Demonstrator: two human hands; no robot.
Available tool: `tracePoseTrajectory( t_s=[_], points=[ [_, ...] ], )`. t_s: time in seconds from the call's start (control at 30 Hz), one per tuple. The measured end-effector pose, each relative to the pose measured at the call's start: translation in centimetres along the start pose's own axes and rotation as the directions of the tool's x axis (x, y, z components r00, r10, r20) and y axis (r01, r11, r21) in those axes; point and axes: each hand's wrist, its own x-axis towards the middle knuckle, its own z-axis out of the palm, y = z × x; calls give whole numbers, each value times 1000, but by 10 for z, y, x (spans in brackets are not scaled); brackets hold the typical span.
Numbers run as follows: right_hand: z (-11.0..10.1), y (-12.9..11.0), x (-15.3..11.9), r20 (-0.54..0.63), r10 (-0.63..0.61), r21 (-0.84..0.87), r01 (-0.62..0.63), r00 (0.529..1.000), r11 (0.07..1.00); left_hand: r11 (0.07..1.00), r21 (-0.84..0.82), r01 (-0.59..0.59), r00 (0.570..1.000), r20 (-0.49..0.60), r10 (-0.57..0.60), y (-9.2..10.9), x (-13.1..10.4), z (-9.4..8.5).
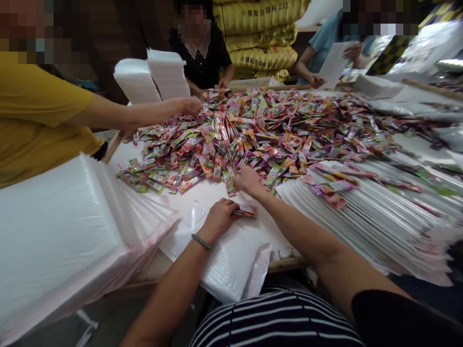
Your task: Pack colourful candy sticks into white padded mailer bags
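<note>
A wide heap of small colourful packets (260, 130) covers the middle of the table. My left hand (221, 215), with a grey-green band at the wrist, is closed on a few packets (246, 210) above white padded envelopes (231, 260) at the table's front edge. At the near side of the heap, my right hand (248, 179) reaches in with its fingers pinched together among the packets; what lies between the fingertips is too small to make out.
Stacks of white envelopes stand at the left (58, 207), right (369, 212) and back left (168, 74). A person in yellow (39, 101) reaches over the heap; two more people are across the table. Yellow sacks (265, 36) are piled behind.
</note>
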Motion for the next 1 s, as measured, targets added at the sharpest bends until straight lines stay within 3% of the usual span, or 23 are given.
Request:
tracePoseTrajectory(
  t_s=[0.17,0.3,0.5,0.93,1.0],
  points=[
    [1,2,0,64,41,-17,-40,997,999,1000,2,1,1000,-9,-1,-1,-2,3],
    [-8,14,-10,-8,23,19,-23,1000,1000,1000,0,-30,999,-15,30,-1,-2,4],
    [2,7,-13,50,-42,-124,48,998,991,999,-2,-42,997,-62,42,-4,-3,8],
    [14,20,-20,-40,49,-19,-50,998,999,997,43,-69,996,-46,71,-5,-4,9],
    [11,30,-26,-71,-13,54,17,997,998,996,61,-60,994,-92,66,-3,-5,9]
  ],
)
